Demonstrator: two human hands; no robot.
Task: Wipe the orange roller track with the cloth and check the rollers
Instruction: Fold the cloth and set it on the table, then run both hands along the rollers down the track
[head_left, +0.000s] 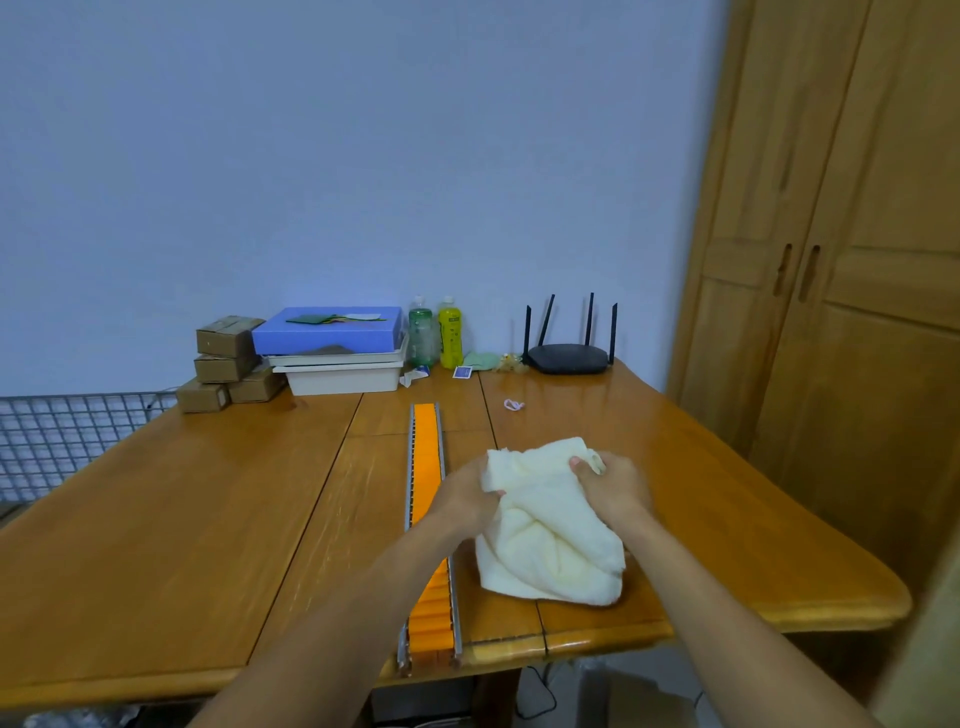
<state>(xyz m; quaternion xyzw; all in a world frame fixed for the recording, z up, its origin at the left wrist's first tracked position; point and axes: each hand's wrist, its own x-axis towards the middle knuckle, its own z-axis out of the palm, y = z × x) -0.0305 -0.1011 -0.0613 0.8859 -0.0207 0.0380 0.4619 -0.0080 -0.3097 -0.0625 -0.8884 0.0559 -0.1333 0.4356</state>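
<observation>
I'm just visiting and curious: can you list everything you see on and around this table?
roller track: one, orange with grey rails, lengthwise at the table's middle
cloth: one, cream, bunched right of the track
table: one, wooden, foreground
cardboard boxes: several, brown, far left
blue box: one, atop white trays, far side
bottles: two, green and yellow, beside the trays
router: one, black, far right
wardrobe: one, wooden, right
left hand: grips cloth's left side
right hand: grips cloth's top right
</observation>
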